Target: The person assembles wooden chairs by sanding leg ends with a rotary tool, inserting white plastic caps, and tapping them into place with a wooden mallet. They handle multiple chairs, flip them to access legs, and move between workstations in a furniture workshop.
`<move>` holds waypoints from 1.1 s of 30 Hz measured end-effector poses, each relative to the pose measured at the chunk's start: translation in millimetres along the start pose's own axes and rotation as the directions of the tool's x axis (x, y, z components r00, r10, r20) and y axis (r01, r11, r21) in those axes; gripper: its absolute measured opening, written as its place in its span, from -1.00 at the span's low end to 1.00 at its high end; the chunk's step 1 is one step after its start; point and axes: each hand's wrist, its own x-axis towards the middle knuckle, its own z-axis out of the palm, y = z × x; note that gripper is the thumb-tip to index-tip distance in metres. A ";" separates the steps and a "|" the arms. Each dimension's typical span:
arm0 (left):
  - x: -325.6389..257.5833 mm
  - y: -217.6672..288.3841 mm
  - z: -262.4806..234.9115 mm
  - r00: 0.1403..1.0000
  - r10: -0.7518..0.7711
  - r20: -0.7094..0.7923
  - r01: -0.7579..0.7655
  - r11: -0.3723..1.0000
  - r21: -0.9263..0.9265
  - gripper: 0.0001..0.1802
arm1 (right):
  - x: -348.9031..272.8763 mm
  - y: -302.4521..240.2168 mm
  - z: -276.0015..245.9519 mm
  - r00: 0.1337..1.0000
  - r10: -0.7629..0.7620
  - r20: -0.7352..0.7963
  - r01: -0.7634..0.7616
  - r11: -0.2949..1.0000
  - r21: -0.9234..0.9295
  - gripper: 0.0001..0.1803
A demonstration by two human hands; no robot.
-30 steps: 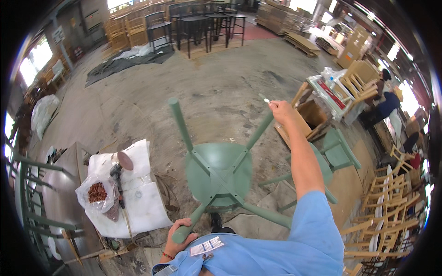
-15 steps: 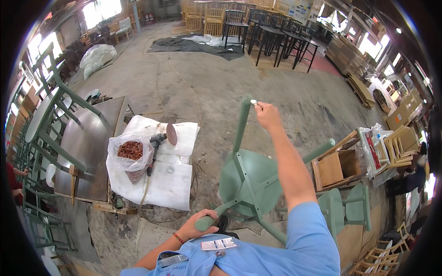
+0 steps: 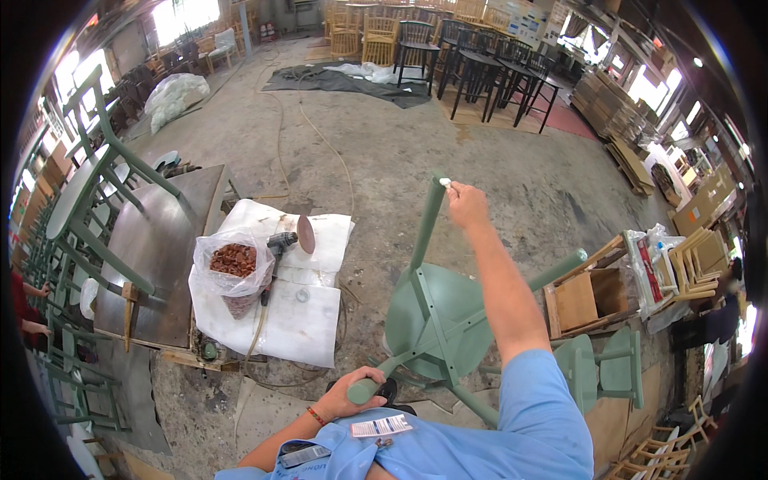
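A green wooden chair (image 3: 457,282) is tipped upside down in front of me, its underside and crossed braces facing up. My left hand (image 3: 354,392) is wrapped around the end of its near-left leg (image 3: 378,380). At the far end my right hand (image 3: 467,203) pinches a small white piece (image 3: 446,183) against the side of the far-left leg's tip (image 3: 438,184). What kind of piece it is I cannot make out. Another leg (image 3: 562,269) points out to the right, beyond my right forearm.
Left of the chair, a white padded sheet (image 3: 308,324) carries a plastic bag of reddish-brown bits (image 3: 233,261) and a power tool with a round disc (image 3: 282,241). Another green chair (image 3: 96,188) stands on a dark table (image 3: 152,248). A wooden crate (image 3: 578,298) and green chairs (image 3: 578,364) are at right.
The view has shifted slightly. My right hand stays at the far leg's tip with the white piece, and my left hand keeps its hold on the near leg.
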 end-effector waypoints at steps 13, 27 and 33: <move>-3.0 -4.9 -1.1 1.000 0.009 0.000 -0.009 1.000 0.005 -0.51 | 4.4 -0.3 -10.4 0.999 0.029 0.014 -0.030 0.997 0.069 -0.71; -3.9 -4.2 -1.3 1.000 -0.004 0.003 0.004 1.000 -0.017 -0.53 | -1.1 3.6 -13.0 0.996 0.066 0.064 -0.065 0.998 -0.025 -0.69; -3.4 -4.4 -1.6 1.000 -0.007 0.013 0.008 1.000 -0.030 -0.54 | 3.7 -1.5 -13.7 0.983 0.052 0.176 -0.029 0.990 -0.135 -0.67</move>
